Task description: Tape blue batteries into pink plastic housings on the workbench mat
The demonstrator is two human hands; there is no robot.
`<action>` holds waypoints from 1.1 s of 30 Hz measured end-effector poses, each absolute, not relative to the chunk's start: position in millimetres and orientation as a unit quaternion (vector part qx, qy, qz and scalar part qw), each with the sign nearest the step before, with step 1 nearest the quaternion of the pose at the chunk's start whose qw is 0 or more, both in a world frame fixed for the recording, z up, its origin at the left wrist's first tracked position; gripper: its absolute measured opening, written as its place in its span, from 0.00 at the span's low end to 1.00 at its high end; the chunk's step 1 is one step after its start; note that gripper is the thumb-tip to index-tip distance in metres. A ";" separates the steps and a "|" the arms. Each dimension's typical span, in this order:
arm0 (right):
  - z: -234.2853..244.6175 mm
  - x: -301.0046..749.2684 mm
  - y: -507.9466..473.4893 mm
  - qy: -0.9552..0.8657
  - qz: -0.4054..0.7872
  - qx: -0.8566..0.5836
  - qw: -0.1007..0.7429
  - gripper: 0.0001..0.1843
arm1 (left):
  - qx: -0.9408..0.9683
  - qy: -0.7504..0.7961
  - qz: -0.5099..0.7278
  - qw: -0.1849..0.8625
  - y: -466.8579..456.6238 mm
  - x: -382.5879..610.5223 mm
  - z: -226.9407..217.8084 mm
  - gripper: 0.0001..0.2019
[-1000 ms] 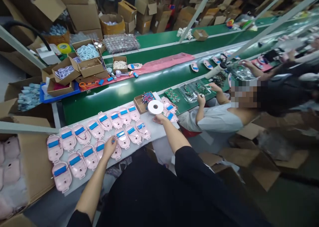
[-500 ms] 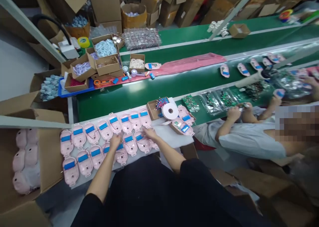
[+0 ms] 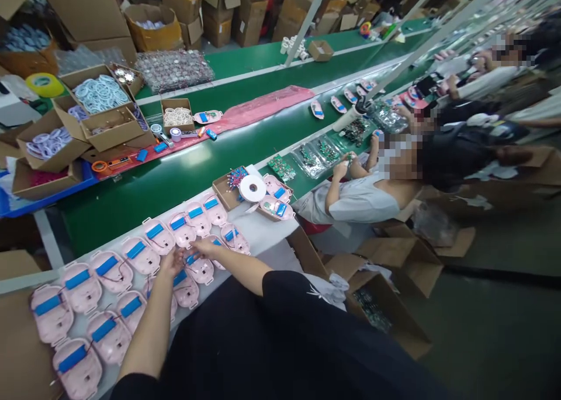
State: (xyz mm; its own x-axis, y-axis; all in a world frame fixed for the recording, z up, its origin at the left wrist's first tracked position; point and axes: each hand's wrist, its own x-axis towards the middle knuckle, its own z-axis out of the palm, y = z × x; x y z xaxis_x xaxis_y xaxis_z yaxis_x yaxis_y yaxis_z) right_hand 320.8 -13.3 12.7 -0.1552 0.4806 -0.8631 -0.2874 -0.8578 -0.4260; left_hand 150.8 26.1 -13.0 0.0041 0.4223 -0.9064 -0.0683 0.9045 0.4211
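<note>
Several pink plastic shells [image 3: 141,255], each with a blue battery and thin wires, lie in two rows on a white table [image 3: 263,231]. My left hand [image 3: 172,262] rests on a shell in the near row, fingers curled down. My right hand [image 3: 204,248] sits right beside it, fingertips pinched over the neighbouring pink shell [image 3: 199,268]. What the fingers grip is too small to make out. A white tape roll [image 3: 252,188] stands by a small cardboard tray [image 3: 222,193] at the table's far end.
A green conveyor belt [image 3: 144,192] runs behind the table, with open boxes of rings [image 3: 100,95] and a pink sheet [image 3: 263,107] beyond. A seated person [image 3: 363,198] handles circuit boards [image 3: 283,167] to the right. Cardboard boxes [image 3: 381,312] stand on the floor.
My right hand left the tape roll and came across to the shells beside my left hand. The view has swung, so the rows now lie lower left.
</note>
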 end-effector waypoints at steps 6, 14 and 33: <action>12.1 309.3 -10.3 -0.102 0.736 -0.605 0.286 0.14 | 0.068 0.710 0.235 0.660 25.7 158.4 -8.8 0.16; 15.0 326.0 5.0 -0.125 0.716 -0.585 0.359 0.18 | 0.069 0.693 0.356 0.623 36.2 172.3 1.2 0.09; -18.9 402.8 35.7 -0.187 0.663 -0.667 0.282 0.17 | 0.035 0.669 0.373 0.642 89.8 126.4 -9.1 0.11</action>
State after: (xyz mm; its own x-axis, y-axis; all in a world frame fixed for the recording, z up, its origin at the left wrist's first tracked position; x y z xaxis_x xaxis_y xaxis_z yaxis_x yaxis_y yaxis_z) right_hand 402.8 35.7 -18.9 0.0497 0.6233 -0.7804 -0.1242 -0.7714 -0.6241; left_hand 126.4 89.8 -9.1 -0.1722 0.5261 -0.8328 -0.4317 0.7196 0.5438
